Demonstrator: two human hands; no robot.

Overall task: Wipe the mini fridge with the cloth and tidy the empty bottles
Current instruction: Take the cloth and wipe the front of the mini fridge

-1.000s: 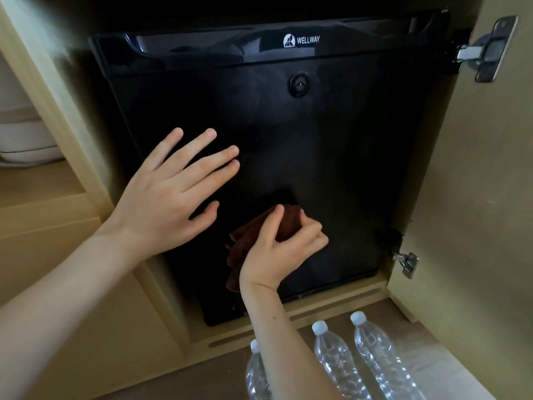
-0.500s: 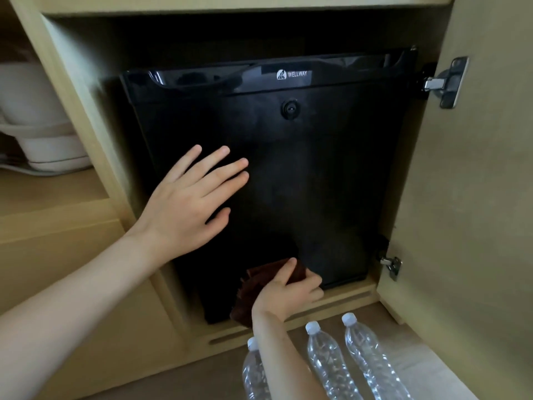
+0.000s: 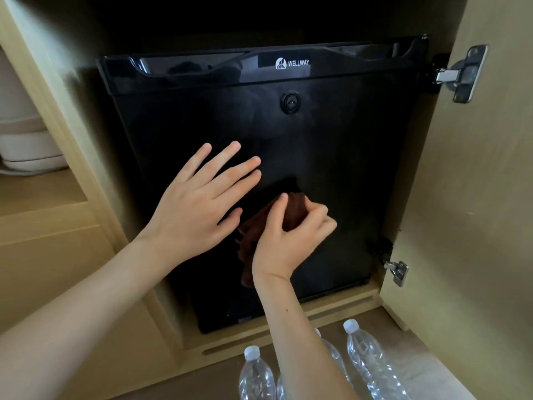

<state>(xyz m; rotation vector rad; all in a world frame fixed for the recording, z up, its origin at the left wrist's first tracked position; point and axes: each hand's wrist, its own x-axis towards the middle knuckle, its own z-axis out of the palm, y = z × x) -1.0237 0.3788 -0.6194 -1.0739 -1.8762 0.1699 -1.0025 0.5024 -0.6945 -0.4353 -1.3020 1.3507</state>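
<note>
Mini fridge (image 3: 331, 168): black, door closed, set inside a pale wood cabinet (image 3: 72, 140). "WELLWAY" badge on the top strip, with a round keyhole (image 3: 290, 102) just below it.

Your left hand (image 3: 196, 209): flat on the fridge door, left of centre. Fingers straight and spread, holding nothing.

Your right hand (image 3: 288, 241): just beside the left, lower and to the right. Fingers and thumb curl round a bunched brown cloth (image 3: 292, 212) and press it to the lower middle of the door. A fold of the cloth hangs down past your wrist.

Bottles (image 3: 366, 362): three clear plastic ones with white caps, on the floor (image 3: 427, 368) in front of the cabinet base, at the bottom edge of the view. Your right forearm crosses the middle one, so little of it shows. I cannot tell from this angle whether they stand upright or lean.

Cabinet door (image 3: 476, 226): swung open at right, with the upper hinge (image 3: 461, 73) and lower hinge (image 3: 396, 269) exposed.

Left shelf: a white vessel (image 3: 26, 145), only partly in view.
</note>
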